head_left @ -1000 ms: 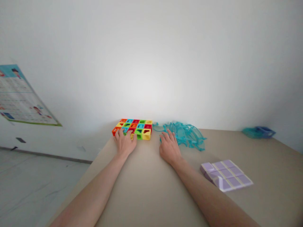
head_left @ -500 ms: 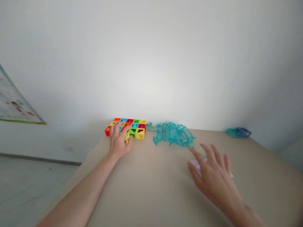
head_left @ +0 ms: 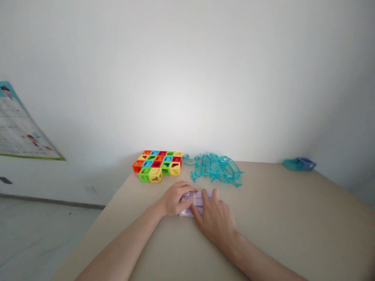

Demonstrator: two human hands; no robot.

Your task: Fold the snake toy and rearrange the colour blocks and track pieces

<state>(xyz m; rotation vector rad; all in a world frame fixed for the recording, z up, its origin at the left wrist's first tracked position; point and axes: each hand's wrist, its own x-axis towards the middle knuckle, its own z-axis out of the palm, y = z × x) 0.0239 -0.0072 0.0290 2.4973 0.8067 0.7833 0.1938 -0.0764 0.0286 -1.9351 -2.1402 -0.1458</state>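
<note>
Two bare hands meet over a lavender gridded block (head_left: 198, 201), which lies flat on the desk (head_left: 281, 222), out from its far edge and well in from its left edge. The right hand (head_left: 219, 216) grasps the block's right part, thumb along the near side and fingertips reaching over the top; the left hand (head_left: 175, 198) is closed round the left end, thumb on top. How hard either presses, I cannot tell.

The block looks light and fairly stiff, probably smooth enough to slide on the desktop, and its pale seams may be joints that give. It seems best held by its opposite ends, pinched low on the sides rather than pushed from above; it hardly looks fragile.

Farther off, toward the desk's far left corner, sits a slab of colourful openwork cubes (head_left: 158, 159), two of them jutting nearward. Just beside it, along the far edge, lies a heap of translucent turquoise plastic pieces (head_left: 216, 168). Well apart, near the far right corner, rests a blue hollow piece (head_left: 306, 164).
</note>
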